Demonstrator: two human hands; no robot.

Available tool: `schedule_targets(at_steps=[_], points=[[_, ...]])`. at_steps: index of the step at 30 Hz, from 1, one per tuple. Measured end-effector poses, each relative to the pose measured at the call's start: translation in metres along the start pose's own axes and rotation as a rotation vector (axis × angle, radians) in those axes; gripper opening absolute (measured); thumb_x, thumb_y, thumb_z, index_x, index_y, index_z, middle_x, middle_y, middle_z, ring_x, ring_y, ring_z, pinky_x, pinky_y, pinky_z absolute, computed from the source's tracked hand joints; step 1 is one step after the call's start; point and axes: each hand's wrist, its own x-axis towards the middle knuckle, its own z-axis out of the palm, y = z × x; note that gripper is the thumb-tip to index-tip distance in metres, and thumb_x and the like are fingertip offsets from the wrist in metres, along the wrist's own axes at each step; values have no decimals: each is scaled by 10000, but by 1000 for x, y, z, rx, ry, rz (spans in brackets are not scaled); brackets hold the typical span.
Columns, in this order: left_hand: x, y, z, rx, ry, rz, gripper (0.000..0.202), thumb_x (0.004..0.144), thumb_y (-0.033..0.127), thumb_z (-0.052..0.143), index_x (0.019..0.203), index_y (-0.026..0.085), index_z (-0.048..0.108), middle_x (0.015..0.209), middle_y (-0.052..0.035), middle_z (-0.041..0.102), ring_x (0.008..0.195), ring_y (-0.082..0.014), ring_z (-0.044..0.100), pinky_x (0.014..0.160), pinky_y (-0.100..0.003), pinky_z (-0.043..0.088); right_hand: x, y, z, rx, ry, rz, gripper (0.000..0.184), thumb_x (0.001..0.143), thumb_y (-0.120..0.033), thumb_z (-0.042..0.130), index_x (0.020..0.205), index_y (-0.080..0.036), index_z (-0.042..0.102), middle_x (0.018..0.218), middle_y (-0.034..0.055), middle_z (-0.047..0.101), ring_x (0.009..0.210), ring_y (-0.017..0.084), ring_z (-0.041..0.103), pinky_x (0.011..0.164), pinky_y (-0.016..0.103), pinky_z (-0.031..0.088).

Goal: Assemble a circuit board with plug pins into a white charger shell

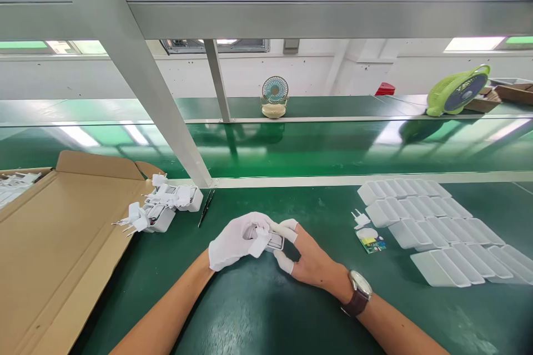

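My left hand (pixel 235 241), in a white glove, and my right hand (pixel 306 258), with white finger cots and a wristwatch, together hold a small white charger housing (pixel 270 238) just above the green bench. Both hands grip it from opposite sides. To the right lie a loose white plug piece (pixel 360 218) and a small circuit board (pixel 372 241). To the left sits a pile of white plug housings (pixel 164 208) next to black tweezers (pixel 206 207).
Rows of white housing shells (pixel 437 233) cover the bench at right. An opened cardboard sheet (pixel 54 244) lies at left. A grey slanted frame post (pixel 166 116) rises ahead. A small desk fan (pixel 274 97) and a green fan (pixel 456 91) stand beyond the conveyor.
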Motion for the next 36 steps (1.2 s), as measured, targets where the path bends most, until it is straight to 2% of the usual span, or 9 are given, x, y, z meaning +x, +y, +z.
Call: schedule_targets(at_steps=[7, 12, 16, 19, 21, 24, 27, 30, 36], points=[[2, -5, -2, -89, -48, -48, 182, 805, 247, 823, 881, 160, 682, 1178, -97, 617, 932, -203, 670, 797, -345, 541, 2, 0, 2, 10, -31, 12, 566, 887, -130, 616, 1411, -335, 547, 1155, 67, 551, 1047, 207, 592, 935, 392, 559], [6, -2, -6, -102, -45, -60, 215, 783, 278, 843, 850, 154, 682, 1159, -103, 638, 934, -202, 666, 806, -338, 530, -4, 3, -2, -79, 10, -6, 591, 938, -239, 648, 1490, -307, 449, 1314, 100, 588, 1161, 237, 619, 999, 410, 564], [7, 7, -1, -109, 15, -118, 263, 771, 331, 847, 835, 152, 665, 1161, -109, 650, 909, -200, 671, 799, -342, 538, -5, 8, -1, -256, -44, -117, 481, 978, -308, 634, 1446, -344, 525, 1468, 99, 537, 1258, 262, 605, 1017, 423, 565], [7, 10, 1, -36, 48, -123, 284, 780, 320, 827, 970, 168, 682, 1130, -108, 686, 943, -220, 679, 832, -365, 541, -3, 11, 2, -374, -66, -134, 447, 1006, -296, 589, 1447, -345, 537, 1528, 112, 492, 1238, 274, 627, 971, 431, 592], [6, 9, -1, 73, 58, -139, 432, 766, 278, 817, 1161, 194, 664, 1158, -99, 696, 1006, -235, 675, 869, -377, 542, -3, 11, 3, -402, -55, -141, 456, 1021, -261, 555, 1470, -334, 517, 1525, 119, 498, 1231, 267, 635, 960, 414, 601], [5, 3, -8, 201, -1, -106, 685, 727, 200, 799, 1374, 241, 578, 1295, -94, 665, 1120, -256, 654, 938, -397, 538, -4, 10, 5, -413, -34, -153, 492, 1021, -206, 532, 1495, -330, 488, 1508, 135, 508, 1236, 265, 633, 951, 401, 607], [4, -2, -15, 228, 7, -34, 654, 764, 153, 714, 1395, 246, 571, 1388, -90, 627, 1242, -261, 609, 1049, -429, 493, -4, 9, 8, -418, -8, -143, 491, 1011, -193, 538, 1481, -331, 506, 1453, 144, 542, 1181, 266, 659, 917, 415, 624], [3, -2, -20, 159, 89, 4, 594, 766, 117, 665, 1349, 209, 597, 1345, -93, 661, 1266, -248, 600, 1113, -446, 446, 0, 7, 8, -386, 45, -156, 469, 1001, -188, 548, 1448, -331, 539, 1375, 125, 592, 1150, 251, 674, 919, 408, 630], [2, 4, -25, 76, 273, -16, 436, 830, 236, 668, 1255, 148, 629, 1198, -129, 690, 1034, -209, 651, 835, -361, 547, 20, -12, -16, -371, 245, -181, 440, 981, -190, 577, 1386, -358, 593, 1330, 89, 618, 1092, 241, 703, 904, 386, 640]])
